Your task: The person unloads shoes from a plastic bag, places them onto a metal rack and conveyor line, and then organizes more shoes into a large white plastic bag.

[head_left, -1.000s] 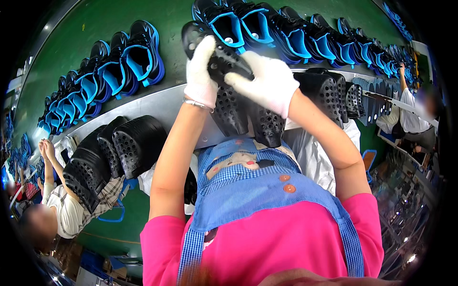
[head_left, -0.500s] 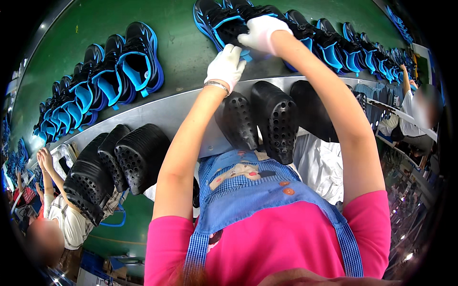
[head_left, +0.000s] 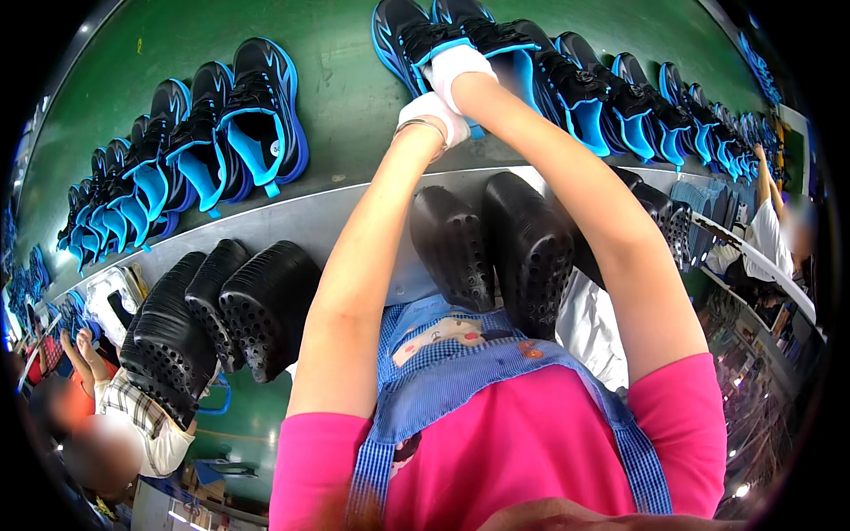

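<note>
A black sneaker [head_left: 405, 46] with bright blue trim lies on the green table, its toe pointing away from me. My right hand [head_left: 457, 73], in a white glove, reaches into that sneaker's opening, and its fingers are hidden inside. Just below, my left hand [head_left: 436, 117], also gloved and with a bangle at the wrist, is closed around the heel end. The right wrist partly covers it. Close beside on the right stands another black and blue sneaker [head_left: 474, 28].
Sneakers line the table [head_left: 341, 97] in a left row [head_left: 266, 106] and a right row [head_left: 591, 97]. Black perforated foot-shaped forms hang along the metal edge, left [head_left: 270, 296] and centre [head_left: 452, 243]. Co-workers' arms [head_left: 766, 177] show at both sides.
My right hand has moved down and left into the sneaker's opening. My left hand has shifted slightly lower at the heel, and the two hands now overlap. The view has tilted slightly.
</note>
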A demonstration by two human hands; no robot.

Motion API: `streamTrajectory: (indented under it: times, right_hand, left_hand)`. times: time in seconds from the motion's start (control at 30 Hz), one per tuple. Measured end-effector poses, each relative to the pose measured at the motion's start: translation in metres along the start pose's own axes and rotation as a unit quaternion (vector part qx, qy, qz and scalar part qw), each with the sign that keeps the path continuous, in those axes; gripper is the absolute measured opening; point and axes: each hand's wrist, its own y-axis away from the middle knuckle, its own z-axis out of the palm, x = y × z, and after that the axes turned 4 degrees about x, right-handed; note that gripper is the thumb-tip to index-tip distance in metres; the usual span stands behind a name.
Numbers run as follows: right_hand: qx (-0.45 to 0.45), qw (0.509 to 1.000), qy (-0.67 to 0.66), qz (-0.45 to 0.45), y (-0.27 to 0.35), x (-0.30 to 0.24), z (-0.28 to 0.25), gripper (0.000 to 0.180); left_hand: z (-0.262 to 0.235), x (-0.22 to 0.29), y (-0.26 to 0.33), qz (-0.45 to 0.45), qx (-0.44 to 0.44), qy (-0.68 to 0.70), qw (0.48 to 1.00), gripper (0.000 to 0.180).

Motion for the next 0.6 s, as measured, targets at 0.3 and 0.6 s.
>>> streamTrajectory:
  times: [0.3, 0.6]
  right_hand:
    - [0.017, 0.996, -0.079, 0.036, -0.008, 0.006, -0.005, 0.045]
    - [0.143, 0.94, -0.103, -0.293, 0.169, 0.071, -0.101, 0.04]
  left_hand:
    - [0.012, 0.01, -0.01, 0.016, 0.045, -0.048, 0.998, 0.039]
    - [-0.018, -0.032, 0.068, 0.016, 0.064, -0.114, 0.991, 0.052]
